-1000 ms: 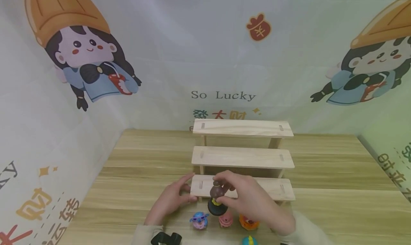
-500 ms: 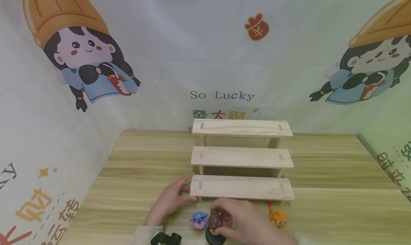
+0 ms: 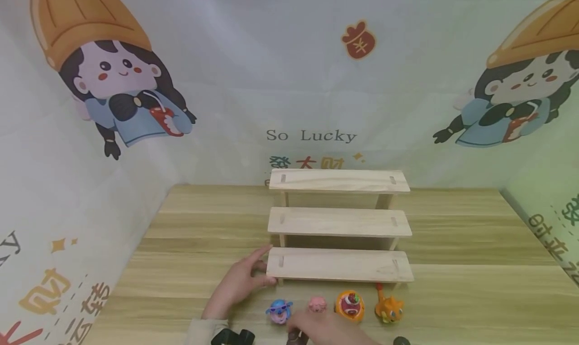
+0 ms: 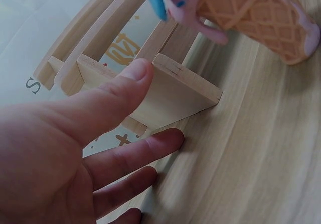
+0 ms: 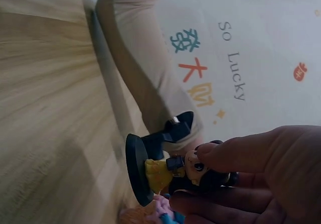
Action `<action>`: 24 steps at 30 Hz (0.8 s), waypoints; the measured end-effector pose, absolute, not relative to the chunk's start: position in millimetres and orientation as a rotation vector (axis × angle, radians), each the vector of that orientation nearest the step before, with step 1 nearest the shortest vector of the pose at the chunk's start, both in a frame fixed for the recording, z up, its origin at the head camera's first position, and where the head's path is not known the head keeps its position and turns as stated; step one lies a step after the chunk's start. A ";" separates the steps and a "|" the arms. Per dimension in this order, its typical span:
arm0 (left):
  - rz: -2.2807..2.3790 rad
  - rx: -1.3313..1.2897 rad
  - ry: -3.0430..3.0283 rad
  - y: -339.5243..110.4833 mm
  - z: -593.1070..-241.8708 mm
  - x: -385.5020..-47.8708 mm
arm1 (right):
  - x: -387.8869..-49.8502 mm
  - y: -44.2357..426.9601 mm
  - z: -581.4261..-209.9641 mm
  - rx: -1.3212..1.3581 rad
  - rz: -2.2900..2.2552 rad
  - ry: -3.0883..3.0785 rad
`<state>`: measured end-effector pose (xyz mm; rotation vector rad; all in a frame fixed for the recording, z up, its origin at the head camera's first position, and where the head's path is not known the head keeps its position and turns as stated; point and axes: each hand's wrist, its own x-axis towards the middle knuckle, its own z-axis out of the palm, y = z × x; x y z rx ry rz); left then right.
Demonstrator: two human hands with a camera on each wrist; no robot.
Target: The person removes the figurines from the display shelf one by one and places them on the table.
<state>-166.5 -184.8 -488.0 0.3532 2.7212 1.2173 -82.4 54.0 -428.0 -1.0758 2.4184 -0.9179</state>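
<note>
My right hand (image 3: 334, 329) pinches a small doll figurine (image 5: 159, 173) by its head at the bottom of the head view. The figurine has dark hair in a bun, a yellow skirt and a round black base; only its brown top shows from above. My left hand (image 3: 239, 282) lies at the left end of the lowest step of a three-tier wooden stand (image 3: 339, 264), thumb and index finger by its corners. In the left wrist view its fingers are fairly straight beside the end board. Close by stands a blue-and-pink toy with sunglasses (image 3: 279, 311) and a waffle-cone body (image 4: 251, 13).
In front of the stand sit a pink toy (image 3: 318, 304), a round orange toy (image 3: 350, 306) and an orange creature (image 3: 390, 310) with a raised tail. A dark round thing (image 3: 401, 341) is cut off below. A printed cloth (image 3: 235, 84) hangs behind the table.
My right hand has carried the figurine from over the lowest step down toward the bottom edge, uncovering the step and the orange toys. My left hand stays in place.
</note>
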 end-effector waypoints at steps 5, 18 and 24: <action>1.226 0.342 2.708 -184.9 -487.6 -166.1 | -75.6 45.6 -442.3 -1.150 -0.850 2.483; 1.244 0.341 2.702 -184.8 -489.4 -167.1 | -64.7 39.6 -454.7 -1.120 -0.720 2.532; 1.232 0.329 2.705 -185.0 -489.1 -166.6 | -63.5 37.7 -456.9 -1.072 -0.656 2.519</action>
